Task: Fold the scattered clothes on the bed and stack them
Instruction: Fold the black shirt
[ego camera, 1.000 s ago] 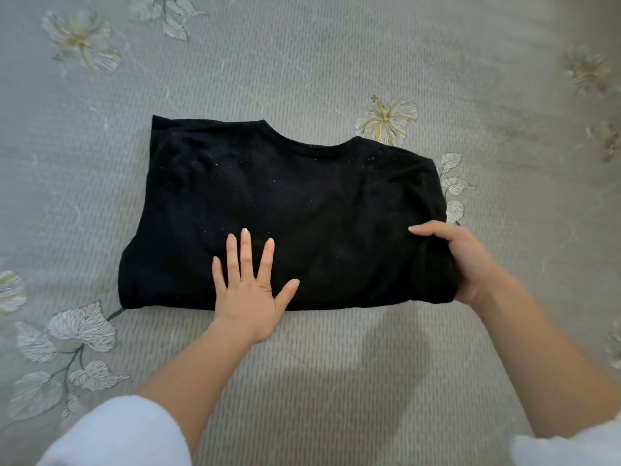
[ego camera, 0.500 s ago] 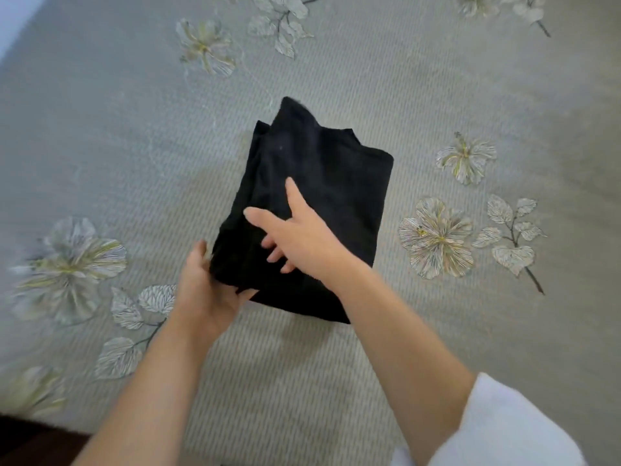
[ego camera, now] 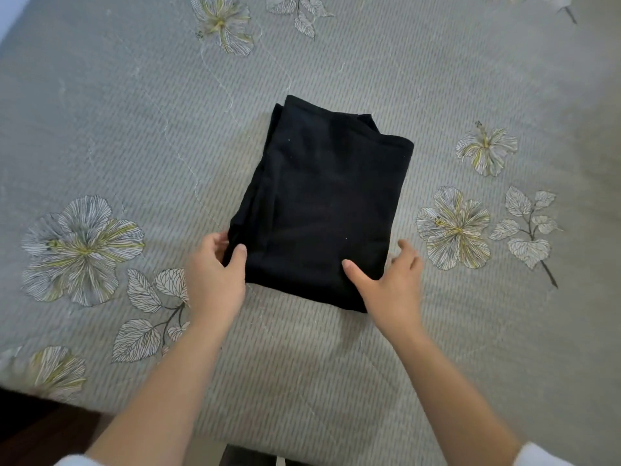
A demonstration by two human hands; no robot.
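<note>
A black garment [ego camera: 322,203], folded into a narrow rectangle, lies in the middle of the grey flowered bed cover [ego camera: 134,112]. My left hand [ego camera: 215,280] holds its near left corner, thumb on top and fingers curled round the side edge. At the near right corner is my right hand [ego camera: 389,287]. Its thumb rests on the cloth and its fingers lie loosely spread just off the right edge. No other clothes are in view.
The bed's near edge runs along the bottom of the view, with dark floor [ego camera: 33,428] below it at the left. Printed flowers and leaves dot the cover around the garment.
The wide black shirt was folded over sideways into a narrow rectangle. My right hand came off the top of it to the near right corner, and my left hand stayed at the near left corner.
</note>
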